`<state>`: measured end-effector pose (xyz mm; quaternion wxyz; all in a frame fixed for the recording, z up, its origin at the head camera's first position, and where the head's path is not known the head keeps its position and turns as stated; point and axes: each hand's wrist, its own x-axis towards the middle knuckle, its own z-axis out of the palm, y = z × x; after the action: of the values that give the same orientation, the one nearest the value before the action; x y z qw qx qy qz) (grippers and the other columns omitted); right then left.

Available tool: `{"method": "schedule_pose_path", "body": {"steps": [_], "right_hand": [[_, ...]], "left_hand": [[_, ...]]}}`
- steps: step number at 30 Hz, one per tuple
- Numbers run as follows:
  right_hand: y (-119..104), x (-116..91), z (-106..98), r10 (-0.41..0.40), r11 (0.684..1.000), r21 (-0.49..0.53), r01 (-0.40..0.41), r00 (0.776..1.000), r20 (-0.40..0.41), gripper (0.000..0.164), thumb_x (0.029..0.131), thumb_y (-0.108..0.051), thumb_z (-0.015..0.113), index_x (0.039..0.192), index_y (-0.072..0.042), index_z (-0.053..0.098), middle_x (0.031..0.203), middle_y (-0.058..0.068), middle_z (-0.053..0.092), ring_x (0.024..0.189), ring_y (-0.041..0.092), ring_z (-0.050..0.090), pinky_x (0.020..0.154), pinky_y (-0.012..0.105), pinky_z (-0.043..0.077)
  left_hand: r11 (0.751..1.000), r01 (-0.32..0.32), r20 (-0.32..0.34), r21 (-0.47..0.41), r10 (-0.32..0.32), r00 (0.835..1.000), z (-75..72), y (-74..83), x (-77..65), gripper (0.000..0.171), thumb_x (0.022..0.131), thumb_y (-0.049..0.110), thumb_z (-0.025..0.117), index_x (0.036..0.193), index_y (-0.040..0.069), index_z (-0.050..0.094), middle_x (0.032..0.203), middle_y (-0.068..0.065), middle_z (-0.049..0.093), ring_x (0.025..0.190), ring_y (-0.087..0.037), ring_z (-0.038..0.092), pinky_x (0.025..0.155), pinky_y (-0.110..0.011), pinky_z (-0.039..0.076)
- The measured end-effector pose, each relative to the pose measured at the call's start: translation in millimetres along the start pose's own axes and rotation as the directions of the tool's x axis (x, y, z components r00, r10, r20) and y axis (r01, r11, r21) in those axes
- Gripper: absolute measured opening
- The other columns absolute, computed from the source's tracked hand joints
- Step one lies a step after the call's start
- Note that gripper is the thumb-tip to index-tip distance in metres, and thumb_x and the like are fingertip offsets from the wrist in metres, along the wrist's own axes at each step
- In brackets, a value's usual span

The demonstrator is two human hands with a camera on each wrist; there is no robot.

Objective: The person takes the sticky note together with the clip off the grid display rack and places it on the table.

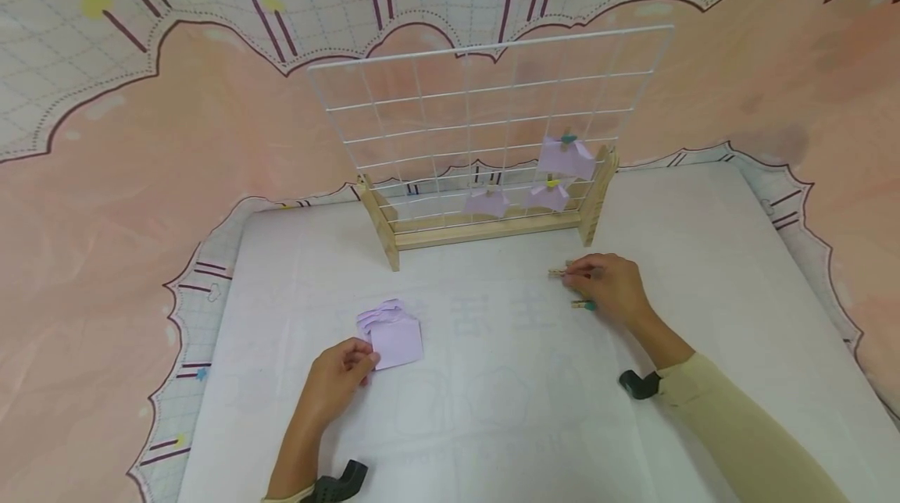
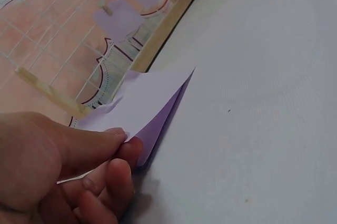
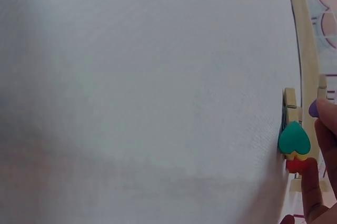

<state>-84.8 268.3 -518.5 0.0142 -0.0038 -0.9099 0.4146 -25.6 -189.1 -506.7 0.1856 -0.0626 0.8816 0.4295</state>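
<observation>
My left hand (image 1: 336,379) pinches the corner of a light purple paper sheet (image 1: 398,341) between thumb and fingers. In the left wrist view this sheet (image 2: 150,97) tilts up from the white surface, and a crumpled purple paper (image 1: 380,311) shows behind it. Over on the right, my right hand (image 1: 610,286) pinches a small wooden clothespin (image 3: 322,86) with a purple ornament. Close beside those fingers lies a clothespin with a green heart (image 3: 294,138). Yellow and red ornaments (image 3: 295,166) peek out under the heart, with a fingertip right at the red one.
A white wire grid (image 1: 467,108) in a wooden stand (image 1: 485,234) rises at the back of the white table (image 1: 492,409). Purple papers (image 1: 566,158) hang by clothespins on its lower right. Patterned cloth (image 1: 232,120) surrounds the table. A black device (image 1: 640,384) sits at my right wrist.
</observation>
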Motion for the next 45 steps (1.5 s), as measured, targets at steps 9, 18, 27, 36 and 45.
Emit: {"method": "schedule_pose_path", "body": {"steps": [9, 18, 27, 36, 45], "right_hand": [[-0.4, 2.3, 5.1, -0.022, 0.998, -0.054, 0.022, 1.000, 0.000, 0.011, 0.085, -0.014, 0.083, 0.094, -0.010, 0.081, 0.094, 0.009, 0.078, 0.086, 0.023, 0.065, 0.076, 0.032, 0.046], [-0.9, 1.7, 8.1, 0.005, 0.998, -0.066, -0.006, 1.000, -0.007, 0.012, 0.084, -0.018, 0.084, 0.094, -0.012, 0.081, 0.102, 0.012, 0.078, 0.088, 0.027, 0.065, 0.078, 0.034, 0.044], [-0.5, 1.2, 9.4, 0.002, 0.997, -0.080, -0.001, 1.000, 0.001, 0.011, 0.084, -0.018, 0.084, 0.094, -0.013, 0.081, 0.106, 0.012, 0.078, 0.085, 0.024, 0.062, 0.076, 0.034, 0.041], [1.5, 1.1, 9.9, 0.004, 0.997, -0.082, -0.004, 1.000, 0.005, 0.011, 0.085, -0.019, 0.083, 0.094, -0.013, 0.081, 0.109, 0.011, 0.078, 0.086, 0.025, 0.063, 0.078, 0.035, 0.042], [0.8, 1.3, 10.1, 0.013, 0.996, -0.083, -0.012, 1.000, 0.009, 0.010, 0.086, -0.019, 0.082, 0.095, -0.013, 0.081, 0.107, 0.011, 0.078, 0.086, 0.025, 0.063, 0.078, 0.035, 0.042]], "left_hand": [[1.000, 0.010, 0.004, -0.005, -0.010, 1.000, 0.9, -0.2, 0.4, 0.012, 0.097, 0.016, 0.069, 0.103, 0.006, 0.067, 0.080, -0.004, 0.066, 0.066, -0.015, 0.060, 0.057, -0.023, 0.046], [1.000, 0.021, 0.002, -0.007, -0.021, 1.000, 2.0, -1.5, 0.3, 0.012, 0.097, 0.016, 0.070, 0.103, 0.006, 0.067, 0.079, -0.004, 0.064, 0.065, -0.015, 0.058, 0.056, -0.023, 0.048], [1.000, 0.017, 0.013, -0.002, -0.017, 1.000, 1.9, -3.2, 3.0, 0.010, 0.094, 0.017, 0.073, 0.096, 0.009, 0.067, 0.071, -0.002, 0.063, 0.061, -0.015, 0.059, 0.056, -0.023, 0.047], [1.000, -0.020, 0.019, 0.009, 0.019, 1.000, 1.7, -2.7, 1.0, 0.010, 0.093, 0.016, 0.073, 0.088, 0.010, 0.066, 0.064, 0.000, 0.061, 0.059, -0.013, 0.057, 0.056, -0.023, 0.044], [1.000, -0.015, 0.004, 0.015, 0.015, 1.000, 2.1, -3.5, 0.3, 0.011, 0.092, 0.016, 0.074, 0.087, 0.010, 0.066, 0.065, -0.001, 0.061, 0.058, -0.014, 0.058, 0.056, -0.024, 0.045]]}}
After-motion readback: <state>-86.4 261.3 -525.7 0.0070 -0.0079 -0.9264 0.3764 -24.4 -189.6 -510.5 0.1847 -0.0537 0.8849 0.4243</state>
